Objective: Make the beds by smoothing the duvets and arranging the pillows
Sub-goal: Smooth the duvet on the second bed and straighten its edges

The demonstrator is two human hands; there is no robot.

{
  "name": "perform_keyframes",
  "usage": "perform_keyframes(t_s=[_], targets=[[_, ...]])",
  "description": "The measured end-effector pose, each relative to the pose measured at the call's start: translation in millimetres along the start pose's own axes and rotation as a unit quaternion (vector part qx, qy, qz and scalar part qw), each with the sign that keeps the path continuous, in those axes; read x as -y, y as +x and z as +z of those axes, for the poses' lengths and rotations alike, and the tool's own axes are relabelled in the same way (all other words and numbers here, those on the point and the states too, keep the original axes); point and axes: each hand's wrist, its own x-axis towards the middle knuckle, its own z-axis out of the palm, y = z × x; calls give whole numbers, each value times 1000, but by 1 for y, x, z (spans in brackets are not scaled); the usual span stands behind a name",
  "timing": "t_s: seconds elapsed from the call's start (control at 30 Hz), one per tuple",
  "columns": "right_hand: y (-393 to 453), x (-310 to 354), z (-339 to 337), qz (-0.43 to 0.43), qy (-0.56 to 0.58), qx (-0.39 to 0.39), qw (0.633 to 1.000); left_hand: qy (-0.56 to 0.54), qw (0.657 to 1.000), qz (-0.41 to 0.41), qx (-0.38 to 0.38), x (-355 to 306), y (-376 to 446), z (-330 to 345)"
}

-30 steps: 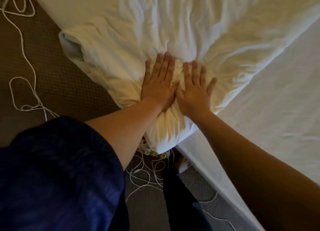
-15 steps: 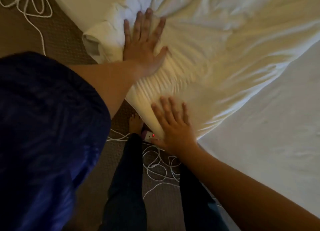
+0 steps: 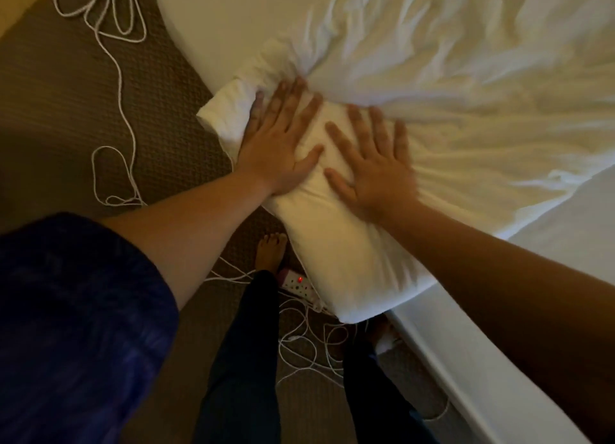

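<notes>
on the left, a brown carpet (image 3: 66, 117) is seen, with white cords (image 3: 124, 120) lying over it. the left hand (image 3: 279, 150) is pressed flat, fingers straight, on the folded corner of the white duvet (image 3: 449, 117), which hangs over the mattress (image 3: 213, 21) edge. just beside it, the right hand (image 3: 372, 167) is laid flat too, fingers spread. a power strip (image 3: 299, 285) is seen on the floor below.

The duvet (image 3: 466, 87) is white cloth, matt and heavily creased, bunched into soft folds at its corner. The sheet (image 3: 562, 244) beside it is also white cloth — smoother, nearly flat. The carpet (image 3: 66, 117) looks brown and rough, with a woven waffle texture. The cords (image 3: 123, 60) are thin and white, and the power strip (image 3: 298, 285) is smooth white plastic. The sleeve (image 3: 76, 327) is dark blue cloth — faintly sheened.
</notes>
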Motion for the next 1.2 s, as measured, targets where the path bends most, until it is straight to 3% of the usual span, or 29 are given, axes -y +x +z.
perform_keyframes(t_s=[0.13, 0.27, 0.37, 0.47, 0.53, 0.6, 0.67, 0.73, 0.77, 0.87, 1.0, 1.1, 1.2], targets=[[-11, -25, 2, 6, -21, 7, 1000, 15, 1000, 18, -6, 13, 16, 2], [-51, -74, -5, 75, -28, 39, 996, 20, 1000, 15, 8, 35, 27, -8], [-81, -118, -11, 137, -25, 52, 989, 11, 991, -113, 65, 49, 41, -19], [-92, -133, -14, 183, -15, 75, 980, 4, 949, -270, 160, 38, 67, -36], [-82, -115, -20, 218, 8, 62, 974, 25, 939, -305, 157, 12, 82, -56], [-73, -80, -26, 186, 39, 39, 981, 29, 967, -243, 74, -25, 82, -70], [-76, -29, -24, 79, 55, 14, 995, -9, 997, -76, 11, -68, 66, -62], [-93, 16, -11, -6, 65, 11, 998, -28, 995, 92, 29, -106, 32, -36], [-103, 27, -2, -29, 65, 12, 997, -29, 990, 130, 45, -116, 15, -22], [-118, 2, 16, -104, 51, 11, 993, -16, 987, 151, 50, -108, -5, 7], [-115, -96, 21, -207, 27, 69, 976, 27, 988, 147, 32, -82, 13, 9], [-124, -161, 7, -161, 1, 74, 984, 36, 994, 102, 32, -59, 27, 0], [-141, -181, -10, -57, -6, 94, 994, 39, 997, 14, 71, -23, 39, -17]])
